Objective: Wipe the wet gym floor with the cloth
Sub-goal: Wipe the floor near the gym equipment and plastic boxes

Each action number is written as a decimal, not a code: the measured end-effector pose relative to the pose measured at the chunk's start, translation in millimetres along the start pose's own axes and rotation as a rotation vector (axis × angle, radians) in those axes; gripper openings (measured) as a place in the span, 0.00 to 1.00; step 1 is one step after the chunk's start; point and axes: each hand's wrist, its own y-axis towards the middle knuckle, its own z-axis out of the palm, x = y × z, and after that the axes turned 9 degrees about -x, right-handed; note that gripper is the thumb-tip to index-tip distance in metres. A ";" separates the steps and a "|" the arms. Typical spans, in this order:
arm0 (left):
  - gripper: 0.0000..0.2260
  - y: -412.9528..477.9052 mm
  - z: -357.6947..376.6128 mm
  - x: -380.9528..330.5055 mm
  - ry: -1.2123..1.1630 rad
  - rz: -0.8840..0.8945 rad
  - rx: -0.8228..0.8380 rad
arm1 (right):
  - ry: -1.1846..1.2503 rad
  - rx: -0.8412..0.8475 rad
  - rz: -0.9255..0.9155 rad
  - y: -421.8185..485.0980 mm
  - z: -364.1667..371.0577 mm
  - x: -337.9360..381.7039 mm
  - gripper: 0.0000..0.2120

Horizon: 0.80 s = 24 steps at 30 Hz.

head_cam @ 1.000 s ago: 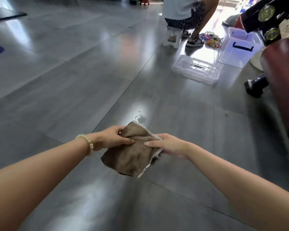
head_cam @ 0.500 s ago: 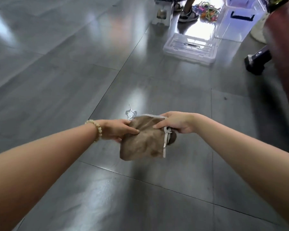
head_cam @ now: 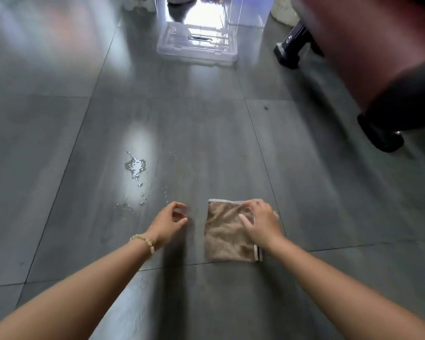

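Observation:
A folded brown cloth (head_cam: 225,233) with a pale trim lies flat on the grey tiled floor (head_cam: 206,133). My right hand (head_cam: 261,222) rests on its right part, fingers spread and pressing it down. My left hand (head_cam: 169,220) hovers just left of the cloth, fingers loosely curled, holding nothing and apart from the cloth. A small puddle of water (head_cam: 135,166) with scattered droplets sits on the floor ahead and to the left of both hands.
A clear plastic lid (head_cam: 198,45) lies on the floor straight ahead, with a clear bin (head_cam: 247,11) behind it. A dark red punching bag (head_cam: 368,57) on a black base (head_cam: 380,133) stands at the right. A black foot (head_cam: 288,51) sits near it.
Both hands held the cloth in the air before. Now the cloth lies folded on the floor under my right hand, and my left hand has let go. The view has tipped downward.

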 end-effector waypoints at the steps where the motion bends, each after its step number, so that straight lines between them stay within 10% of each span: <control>1: 0.10 -1.8 -7.8 8.2 -0.002 0.018 -0.035 | -0.008 0.057 -0.077 -15.2 16.0 0.2 0.28; 9: 0.14 -34.9 -80.5 40.2 0.222 0.250 -0.373 | -0.195 -0.169 0.004 -5.2 111.1 46.5 0.36; 19: 0.18 -41.0 -139.9 79.8 0.529 0.103 -0.675 | -0.102 -0.090 -0.662 -17.9 171.4 144.8 0.21; 24: 0.18 -23.0 -116.7 60.9 0.491 0.149 -0.622 | -0.159 -0.356 -0.094 39.0 118.3 27.8 0.25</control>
